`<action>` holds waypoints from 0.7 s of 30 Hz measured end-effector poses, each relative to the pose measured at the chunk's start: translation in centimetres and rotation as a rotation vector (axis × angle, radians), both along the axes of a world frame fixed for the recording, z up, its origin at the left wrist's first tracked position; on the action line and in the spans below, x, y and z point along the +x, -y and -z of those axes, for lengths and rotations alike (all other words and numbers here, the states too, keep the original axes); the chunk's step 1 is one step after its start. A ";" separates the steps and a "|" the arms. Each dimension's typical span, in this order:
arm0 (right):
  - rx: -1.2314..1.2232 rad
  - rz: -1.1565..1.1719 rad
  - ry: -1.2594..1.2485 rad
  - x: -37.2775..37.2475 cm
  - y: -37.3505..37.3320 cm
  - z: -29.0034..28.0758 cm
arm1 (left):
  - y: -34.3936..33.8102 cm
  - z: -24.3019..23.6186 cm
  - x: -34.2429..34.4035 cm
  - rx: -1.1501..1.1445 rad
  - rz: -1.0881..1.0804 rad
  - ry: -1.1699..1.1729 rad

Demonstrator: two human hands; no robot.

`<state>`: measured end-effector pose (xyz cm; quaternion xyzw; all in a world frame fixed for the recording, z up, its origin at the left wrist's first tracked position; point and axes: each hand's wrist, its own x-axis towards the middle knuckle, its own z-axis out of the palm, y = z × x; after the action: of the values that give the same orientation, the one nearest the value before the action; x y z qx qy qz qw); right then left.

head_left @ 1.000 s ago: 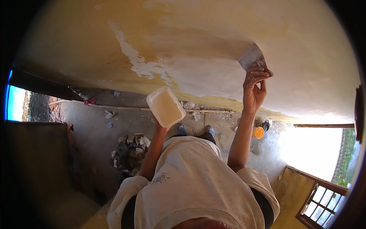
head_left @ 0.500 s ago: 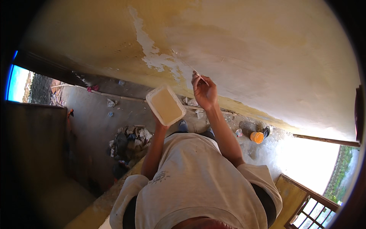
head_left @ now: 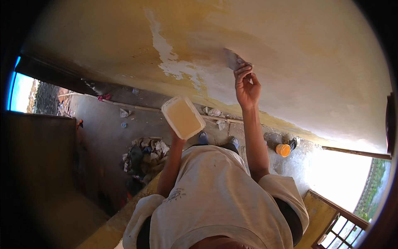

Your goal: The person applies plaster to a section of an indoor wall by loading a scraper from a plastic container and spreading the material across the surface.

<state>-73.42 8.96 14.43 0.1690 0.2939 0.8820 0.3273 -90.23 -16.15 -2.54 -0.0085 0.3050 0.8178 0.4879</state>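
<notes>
My right hand [head_left: 247, 85] is closed round a thin, flat putty knife [head_left: 233, 59], whose wide blade lies against the wall [head_left: 290, 66]. A pale smoothed coat covers much of that wall, with yellowish paint showing through in places. Left of the blade runs a jagged whitish patch [head_left: 168, 54] where the paint is off. My left hand [head_left: 178, 136] grips a squarish pale plastic tub [head_left: 165, 108] from beneath and behind, its fingers mostly hidden. Inside the tub is a smooth cream-coloured paste [head_left: 182, 118].
A long pole [head_left: 143, 108] lies on the floor along the wall's foot. Rubbish is heaped [head_left: 145, 155] at the left of my feet. An orange bucket [head_left: 283, 150] stands at the right, near a bright doorway [head_left: 336, 174]. A barred window [head_left: 342, 230] is at lower right.
My right hand has moved right and farther up the wall. The putty knife has turned from edge-on to showing its blade's broad face. The tub has barely shifted.
</notes>
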 end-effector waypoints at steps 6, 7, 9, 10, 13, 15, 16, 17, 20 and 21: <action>-0.002 0.244 0.020 12.8 -0.4 -5.4 | -4.6 0.8 1.5 0.011 0.162 0.122; 0.017 0.293 0.053 15.0 -0.6 -5.3 | -5.2 0.8 1.8 0.015 0.182 0.135; 0.072 0.385 0.108 17.6 -0.5 -5.0 | -5.9 0.9 2.2 0.017 0.200 0.147; 0.071 0.396 0.111 18.4 -0.1 -4.8 | -6.1 0.9 2.1 0.017 0.208 0.147; 0.129 0.577 0.255 19.0 1.1 -2.9 | -6.3 0.9 2.1 0.018 0.214 0.149; 0.132 0.549 0.302 16.7 2.6 -1.6 | -5.9 1.1 1.8 0.018 0.192 0.138; 0.140 0.528 0.349 15.1 3.3 -0.9 | -5.7 1.1 1.6 0.020 0.186 0.135; 0.119 0.462 0.383 13.4 3.7 0.1 | -5.4 1.2 1.4 0.023 0.177 0.131; 0.124 0.148 0.416 7.0 4.7 4.2 | -3.4 1.7 0.6 0.040 0.134 0.111; 0.125 0.064 0.465 4.6 4.7 5.6 | -2.7 2.0 0.3 0.048 0.125 0.103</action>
<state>-68.80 4.25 8.78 -0.0097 0.1499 0.9029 0.4028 -89.95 -13.49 -4.58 -0.0197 0.2597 0.7914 0.5531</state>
